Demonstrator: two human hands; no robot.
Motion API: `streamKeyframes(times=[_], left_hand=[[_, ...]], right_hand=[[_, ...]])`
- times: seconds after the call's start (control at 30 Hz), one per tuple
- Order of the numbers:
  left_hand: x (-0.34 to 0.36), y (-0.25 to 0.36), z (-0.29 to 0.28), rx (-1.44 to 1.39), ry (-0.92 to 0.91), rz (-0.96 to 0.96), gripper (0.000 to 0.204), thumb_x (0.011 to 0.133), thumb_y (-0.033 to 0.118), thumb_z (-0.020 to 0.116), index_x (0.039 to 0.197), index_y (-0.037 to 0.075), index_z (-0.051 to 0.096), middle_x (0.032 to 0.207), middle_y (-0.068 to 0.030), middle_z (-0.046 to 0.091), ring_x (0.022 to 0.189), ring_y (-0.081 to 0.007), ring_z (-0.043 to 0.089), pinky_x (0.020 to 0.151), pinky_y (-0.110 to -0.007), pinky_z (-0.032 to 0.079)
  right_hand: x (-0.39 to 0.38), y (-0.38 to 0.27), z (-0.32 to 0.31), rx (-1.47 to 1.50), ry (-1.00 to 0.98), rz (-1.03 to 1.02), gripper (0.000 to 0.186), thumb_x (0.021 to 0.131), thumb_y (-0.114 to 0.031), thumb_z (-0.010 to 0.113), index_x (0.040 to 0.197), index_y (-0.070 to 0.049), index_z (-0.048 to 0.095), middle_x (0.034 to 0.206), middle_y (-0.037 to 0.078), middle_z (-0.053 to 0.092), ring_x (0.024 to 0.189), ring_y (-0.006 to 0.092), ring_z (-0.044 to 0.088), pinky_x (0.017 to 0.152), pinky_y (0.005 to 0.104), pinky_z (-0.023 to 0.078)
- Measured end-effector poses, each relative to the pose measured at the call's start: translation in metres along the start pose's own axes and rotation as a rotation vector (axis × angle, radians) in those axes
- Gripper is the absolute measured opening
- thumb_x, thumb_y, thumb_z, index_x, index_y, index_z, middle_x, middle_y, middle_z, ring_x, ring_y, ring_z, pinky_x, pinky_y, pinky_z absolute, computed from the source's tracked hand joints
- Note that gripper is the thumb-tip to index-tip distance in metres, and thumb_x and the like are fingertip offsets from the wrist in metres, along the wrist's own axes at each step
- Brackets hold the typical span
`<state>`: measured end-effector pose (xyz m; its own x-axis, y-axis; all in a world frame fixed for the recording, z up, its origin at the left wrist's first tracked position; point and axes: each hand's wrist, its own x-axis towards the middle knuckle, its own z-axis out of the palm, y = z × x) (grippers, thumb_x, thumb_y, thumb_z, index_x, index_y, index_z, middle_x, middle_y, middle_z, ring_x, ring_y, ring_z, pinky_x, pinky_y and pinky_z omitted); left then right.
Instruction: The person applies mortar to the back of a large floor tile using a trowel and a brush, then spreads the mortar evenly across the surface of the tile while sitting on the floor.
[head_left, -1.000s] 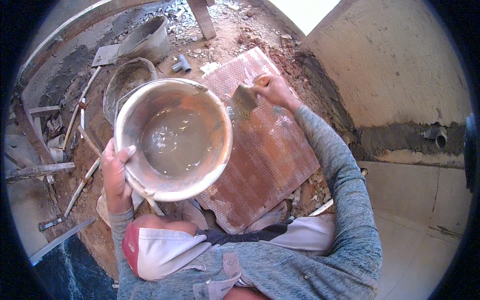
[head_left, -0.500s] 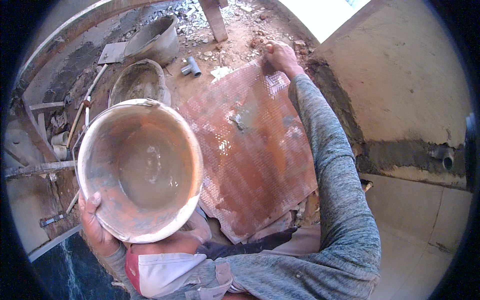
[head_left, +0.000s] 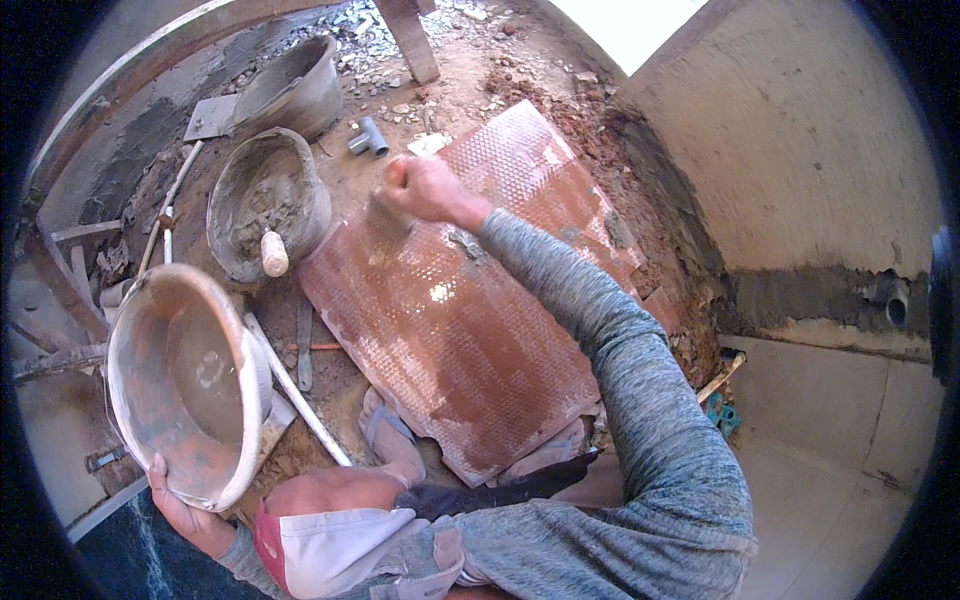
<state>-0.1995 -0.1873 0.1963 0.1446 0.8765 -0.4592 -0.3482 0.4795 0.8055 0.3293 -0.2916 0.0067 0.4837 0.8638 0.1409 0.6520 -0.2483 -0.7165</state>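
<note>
My left hand (head_left: 190, 510) grips the lower rim of a pale bucket (head_left: 250, 385), tilted toward me with murky water inside. My right hand (head_left: 432, 190) is closed around a blurred brownish thing (head_left: 388, 218) whose kind I cannot make out. It is over the far left edge of a large reddish-brown slab (head_left: 470, 370) with a honeycomb-textured surface. The slab is wet and streaked, and a small grey lump (head_left: 466, 243) lies on it near my right forearm.
Left of the slab stands a mortar pan (head_left: 318, 205) with a wooden-handled tool (head_left: 274, 255) in it. Behind are another tub (head_left: 325, 100) and a grey pipe tee (head_left: 370, 138). A white pipe (head_left: 300, 395) lies by the bucket; a wall (head_left: 800, 170) rises at right.
My right hand has swept from the slab's far right corner to its far left edge. The bucket has shifted left and lower with my left hand, uncovering the mortar pan's tool and the white pipe.
</note>
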Motion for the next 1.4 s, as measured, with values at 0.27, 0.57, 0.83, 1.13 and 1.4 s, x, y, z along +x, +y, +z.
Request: streamKeyframes(times=[0.27,0.57,0.83,1.13,1.4], left_hand=[[0.024,-0.012,-0.083,0.086,0.121,0.086,0.051,0.091,0.018,0.058,0.137,-0.002,0.047,0.135,-0.0179,0.054,0.123,-0.0323,0.052,0.107,-0.047,0.041],[0.041,-0.037,-0.136,0.301,0.204,0.159,0.050,0.089,0.012,0.054,0.136,-0.003,0.046,0.132,-0.0190,0.053,0.123,-0.0322,0.052,0.107,-0.046,0.040],[0.053,-0.060,-0.163,0.501,0.203,0.223,0.049,0.087,0.007,0.051,0.135,-0.005,0.045,0.130,-0.0201,0.053,0.122,-0.0321,0.051,0.107,-0.045,0.040],[0.063,-0.079,-0.177,0.646,0.158,0.256,0.049,0.085,0.001,0.047,0.134,-0.006,0.044,0.128,-0.0213,0.052,0.122,-0.0320,0.051,0.107,-0.044,0.039],[0.052,-0.082,-0.197,0.741,0.145,0.284,0.049,0.084,-0.004,0.043,0.133,-0.008,0.043,0.126,-0.0223,0.052,0.122,-0.0319,0.050,0.107,-0.043,0.039]], right_hand=[[0.008,0.135,-0.162,-0.197,0.553,0.377,0.025,0.081,-0.030,0.070,0.087,-0.005,0.069,0.086,0.013,0.071,0.082,0.0267,0.069,0.076,0.0383,0.053],[-0.090,0.149,-0.194,-0.227,0.598,0.499,0.023,0.078,-0.030,0.066,0.082,-0.007,0.070,0.085,0.013,0.071,0.082,0.0289,0.068,0.079,0.0382,0.052],[-0.214,0.141,-0.231,-0.294,0.538,0.580,0.017,0.079,-0.021,0.067,0.084,-0.005,0.071,0.079,0.011,0.070,0.074,0.0229,0.068,0.072,0.0343,0.052],[-0.249,0.115,-0.241,-0.223,0.604,0.602,0.018,0.079,-0.022,0.071,0.083,-0.005,0.070,0.075,0.007,0.069,0.071,0.0191,0.067,0.070,0.0325,0.053],[-0.265,0.101,-0.234,-0.664,0.395,0.471,0.011,0.084,-0.017,0.069,0.090,-0.008,0.068,0.083,0.011,0.068,0.075,0.0232,0.066,0.071,0.0347,0.052]])
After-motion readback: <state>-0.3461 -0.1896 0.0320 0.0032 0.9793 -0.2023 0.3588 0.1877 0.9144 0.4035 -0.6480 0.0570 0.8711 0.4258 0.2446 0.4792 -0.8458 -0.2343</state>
